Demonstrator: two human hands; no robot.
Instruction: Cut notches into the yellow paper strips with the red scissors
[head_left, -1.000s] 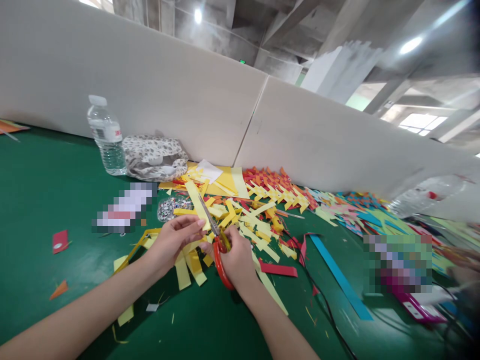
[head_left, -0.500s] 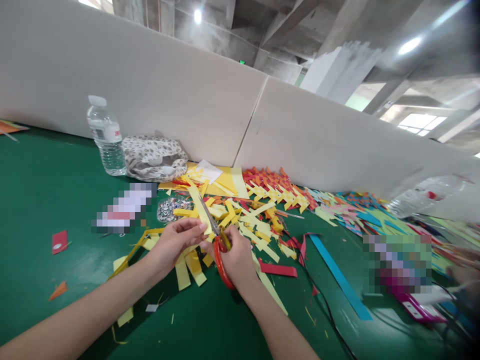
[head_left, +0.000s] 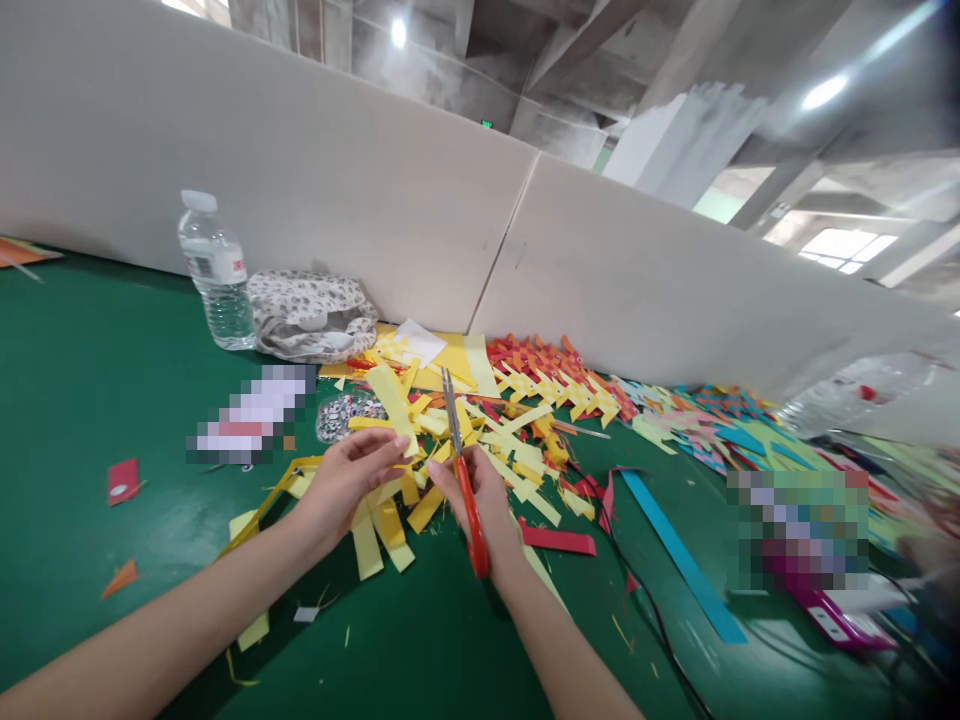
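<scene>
Yellow paper, the strip point(head_left: 390, 395) looks light, thin and bendable, and would probably crease under a hard squeeze; its lower end or edges suit a soft pinch. The left hand point(head_left: 356, 478) has its grip there, thumb and fingers pinching that end, the strip slanting up over loose scraps point(head_left: 426, 510) on the green desk point(head_left: 405, 650). The right hand point(head_left: 493, 505) keeps its grip around the red-handled scissors point(head_left: 457, 445), blades upward beside the strip, not touching it. These should be stiffer and heavier, best held by the handles.
</scene>
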